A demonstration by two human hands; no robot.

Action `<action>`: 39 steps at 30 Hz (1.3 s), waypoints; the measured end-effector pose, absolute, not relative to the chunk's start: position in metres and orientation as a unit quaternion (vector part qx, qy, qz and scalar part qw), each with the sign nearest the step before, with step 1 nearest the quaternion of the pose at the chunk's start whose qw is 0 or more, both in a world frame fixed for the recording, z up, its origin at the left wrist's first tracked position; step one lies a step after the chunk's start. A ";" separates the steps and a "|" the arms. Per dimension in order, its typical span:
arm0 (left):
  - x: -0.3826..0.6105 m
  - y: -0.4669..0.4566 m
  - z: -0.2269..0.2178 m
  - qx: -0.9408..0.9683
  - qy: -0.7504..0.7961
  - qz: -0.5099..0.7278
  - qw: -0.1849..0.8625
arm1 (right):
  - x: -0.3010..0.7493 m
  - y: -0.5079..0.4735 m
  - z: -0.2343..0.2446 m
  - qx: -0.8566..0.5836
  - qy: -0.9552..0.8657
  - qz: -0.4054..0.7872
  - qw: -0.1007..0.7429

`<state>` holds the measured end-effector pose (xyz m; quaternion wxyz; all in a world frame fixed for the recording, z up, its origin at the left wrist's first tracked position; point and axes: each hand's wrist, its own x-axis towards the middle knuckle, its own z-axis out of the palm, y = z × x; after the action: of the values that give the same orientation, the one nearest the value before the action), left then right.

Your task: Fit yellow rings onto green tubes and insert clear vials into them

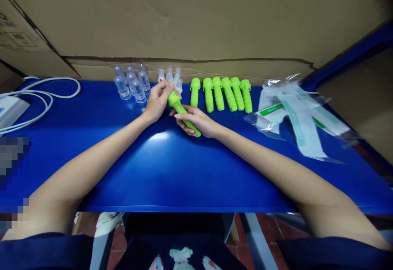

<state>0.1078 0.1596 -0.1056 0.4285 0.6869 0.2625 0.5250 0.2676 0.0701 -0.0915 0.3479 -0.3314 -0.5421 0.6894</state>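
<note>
A bright green plastic tube with a wide head, shaped like a flashlight (180,108), is held slantwise between both hands above the blue table. My left hand (158,101) pinches its wide yellow-green head at the upper left. My right hand (201,121) wraps round the narrower body, whose end pokes out below the fingers. Just behind my left hand stand small clear conical pieces (169,74), at least one with a red spot; the hand partly hides them. Several similar green tubes (229,94) stand in a row behind and to the right of my right hand.
Several clear plastic bottle-like pieces (135,87) stand at the back left. Plastic packets with white and green printing (302,116) lie in a pile on the right. A white cable (50,94) loops at the far left. Cardboard (190,20) walls off the back of the blue table (166,171).
</note>
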 end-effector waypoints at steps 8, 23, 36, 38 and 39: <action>0.108 0.150 -0.095 0.705 0.268 0.554 0.352 | 0.267 0.072 -0.094 -0.347 -0.565 0.668 0.339; 0.107 0.154 -0.094 0.716 0.244 0.514 0.404 | 0.299 0.087 -0.065 -0.581 -0.674 0.228 0.394; 0.102 0.163 -0.093 0.699 0.232 0.521 0.431 | 0.311 0.091 -0.056 -0.687 -0.596 0.270 0.316; 0.099 0.169 -0.091 0.689 0.233 0.535 0.430 | 0.297 0.078 -0.054 -0.615 -0.628 0.300 0.371; 0.098 0.172 -0.090 0.684 0.234 0.543 0.427 | 0.289 0.072 -0.055 -0.577 -0.646 0.326 0.378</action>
<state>0.0979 0.1721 -0.0904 0.4272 0.6844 0.2337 0.5427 0.2892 0.0723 -0.0551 0.3780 -0.5771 -0.6464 0.3260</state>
